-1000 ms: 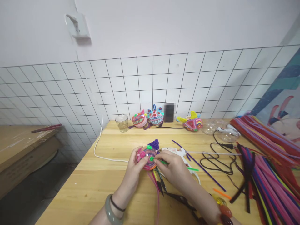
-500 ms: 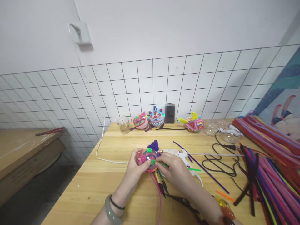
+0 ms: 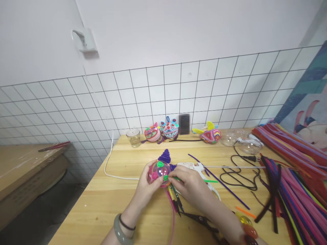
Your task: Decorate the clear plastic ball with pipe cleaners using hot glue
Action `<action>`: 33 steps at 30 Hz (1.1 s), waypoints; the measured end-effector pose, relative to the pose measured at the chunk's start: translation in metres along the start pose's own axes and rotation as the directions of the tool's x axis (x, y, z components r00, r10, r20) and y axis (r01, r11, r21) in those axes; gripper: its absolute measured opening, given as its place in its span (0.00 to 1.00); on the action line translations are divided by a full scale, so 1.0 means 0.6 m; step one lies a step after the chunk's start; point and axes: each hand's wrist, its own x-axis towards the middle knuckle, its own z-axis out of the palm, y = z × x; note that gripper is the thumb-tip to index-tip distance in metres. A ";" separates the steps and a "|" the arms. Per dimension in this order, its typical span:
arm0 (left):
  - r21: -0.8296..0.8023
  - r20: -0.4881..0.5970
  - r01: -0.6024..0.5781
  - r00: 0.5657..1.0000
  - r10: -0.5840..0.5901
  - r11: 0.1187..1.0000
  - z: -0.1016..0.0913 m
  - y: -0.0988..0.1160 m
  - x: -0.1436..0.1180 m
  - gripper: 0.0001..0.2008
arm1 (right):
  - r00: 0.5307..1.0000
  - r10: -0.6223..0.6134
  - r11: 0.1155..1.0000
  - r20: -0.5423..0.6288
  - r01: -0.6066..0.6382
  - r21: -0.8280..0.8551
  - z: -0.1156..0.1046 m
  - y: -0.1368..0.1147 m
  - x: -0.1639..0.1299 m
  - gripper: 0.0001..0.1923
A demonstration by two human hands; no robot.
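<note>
My left hand [image 3: 146, 187] cups a clear plastic ball [image 3: 159, 172] decorated with pink, green and purple pipe-cleaner coils, held just above the wooden table [image 3: 122, 204]. My right hand [image 3: 190, 186] pinches a green pipe cleaner [image 3: 176, 178] whose coiled end touches the ball's right side. A purple pipe-cleaner cone [image 3: 165, 155] rises from the ball's far side. Pink and yellow strands [image 3: 173, 211] trail from under the ball towards me.
A white glue gun [image 3: 195, 167] lies just behind my right hand, and black scissors [image 3: 198, 217] lie under my right wrist. Finished ornaments [image 3: 170, 130] and a glass jar [image 3: 134, 137] line the back edge. Piles of pipe cleaners [image 3: 291, 183] fill the right side.
The ball has turned slightly in my left hand, so the green coil on top faces me more. My view has drifted a little to the right.
</note>
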 end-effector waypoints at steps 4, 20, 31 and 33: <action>0.013 0.004 -0.005 1.000 0.005 1.000 0.001 0.003 -0.002 0.27 | 1.000 -0.004 1.000 0.023 0.004 -0.028 -0.003 -0.004 0.001 0.06; 0.073 -0.027 -0.103 0.994 0.105 0.992 -0.001 -0.009 -0.003 0.26 | 0.998 -0.064 0.997 0.025 0.065 -0.049 -0.004 0.000 0.000 0.05; -0.039 -0.116 -0.065 0.991 0.060 0.997 0.002 -0.025 -0.012 0.25 | 0.975 -0.165 0.982 -0.151 0.148 -0.121 0.015 -0.012 -0.008 0.11; -0.040 -0.121 -0.069 0.991 0.064 0.997 0.003 -0.025 -0.013 0.25 | 0.969 -0.177 0.981 -0.169 0.160 -0.113 0.018 -0.012 -0.008 0.11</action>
